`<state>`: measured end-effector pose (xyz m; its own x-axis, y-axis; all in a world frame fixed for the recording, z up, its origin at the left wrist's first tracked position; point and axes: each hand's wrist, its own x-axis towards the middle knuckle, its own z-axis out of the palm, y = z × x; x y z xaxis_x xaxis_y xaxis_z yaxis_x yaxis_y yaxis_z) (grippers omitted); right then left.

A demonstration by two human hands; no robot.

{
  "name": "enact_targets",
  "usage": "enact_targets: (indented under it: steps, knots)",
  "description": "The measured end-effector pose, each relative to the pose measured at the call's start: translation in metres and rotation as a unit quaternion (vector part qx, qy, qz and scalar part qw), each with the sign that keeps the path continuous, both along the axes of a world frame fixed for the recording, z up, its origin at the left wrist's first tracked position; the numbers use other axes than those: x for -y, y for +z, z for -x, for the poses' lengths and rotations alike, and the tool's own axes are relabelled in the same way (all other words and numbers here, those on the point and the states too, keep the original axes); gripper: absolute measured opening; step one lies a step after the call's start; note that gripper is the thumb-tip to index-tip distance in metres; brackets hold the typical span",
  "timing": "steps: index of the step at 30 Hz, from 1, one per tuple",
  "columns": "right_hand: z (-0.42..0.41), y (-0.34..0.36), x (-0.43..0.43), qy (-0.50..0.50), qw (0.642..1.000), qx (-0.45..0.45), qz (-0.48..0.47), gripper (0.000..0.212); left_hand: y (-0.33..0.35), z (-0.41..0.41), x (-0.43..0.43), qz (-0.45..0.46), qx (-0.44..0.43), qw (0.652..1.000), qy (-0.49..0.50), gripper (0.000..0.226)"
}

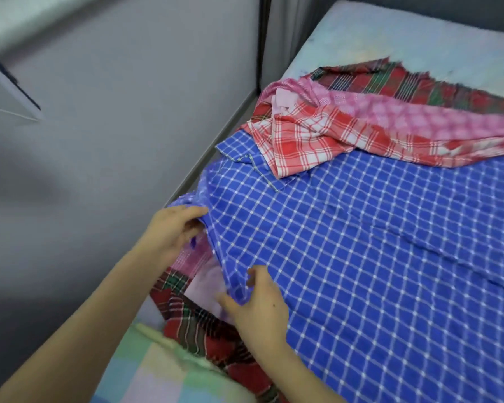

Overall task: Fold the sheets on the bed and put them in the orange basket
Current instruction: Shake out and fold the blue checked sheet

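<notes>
I see the bed run along the right, its grey rail bordering bare grey floor on the left. The blue checked sheet lies spread over most of the mattress, thin woven cloth, softly rippled. Beyond it a red-and-white checked sheet, a pink one and a dark tartan one lie crumpled together. My left hand pinches the blue sheet's edge beside the rail; my right hand grips a bunched fold nearby.
</notes>
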<state>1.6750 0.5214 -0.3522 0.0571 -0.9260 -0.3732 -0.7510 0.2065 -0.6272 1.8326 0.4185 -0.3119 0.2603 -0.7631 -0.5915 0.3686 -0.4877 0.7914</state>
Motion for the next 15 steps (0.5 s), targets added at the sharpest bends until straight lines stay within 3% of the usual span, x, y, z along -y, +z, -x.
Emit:
enact_targets:
  steps: [3, 5, 7, 9, 11, 14, 15]
  knots:
    - [0.019, 0.057, 0.027, -0.063, 0.991, 0.064, 0.099, 0.065, 0.083, 0.055, -0.013, 0.088, -0.011, 0.982, -0.167, 0.007]
    - [0.034, 0.095, 0.033, -0.097, 0.971, 0.158, 0.151, 0.036, 0.133, 0.083, -0.023, 0.127, -0.039, 0.959, -0.249, 0.022]
    - [0.056, 0.130, 0.030, -0.137, 0.945, 0.211, 0.209, 0.022, 0.173, 0.101, -0.023, 0.145, -0.113, 0.951, -0.247, 0.051]
    - [0.087, 0.168, 0.021, -0.155, 0.933, 0.207, 0.252, 0.020, 0.208, 0.114, -0.019, 0.118, -0.225, 0.944, -0.213, 0.062]
    - [0.113, 0.200, 0.008, -0.144, 0.930, 0.162, 0.296, 0.020, 0.236, 0.129, -0.018, 0.076, -0.312, 0.927, -0.196, 0.051]
    - [0.153, 0.253, -0.024, -0.126, 0.927, 0.144, 0.323, 0.013, 0.280, 0.167, -0.037, 0.023, -0.315, 0.928, -0.199, 0.008]
    - [0.164, 0.270, -0.031, -0.132, 0.923, 0.151, 0.329, 0.020, 0.288, 0.180, -0.040, 0.013, -0.288, 0.937, -0.196, 0.021]
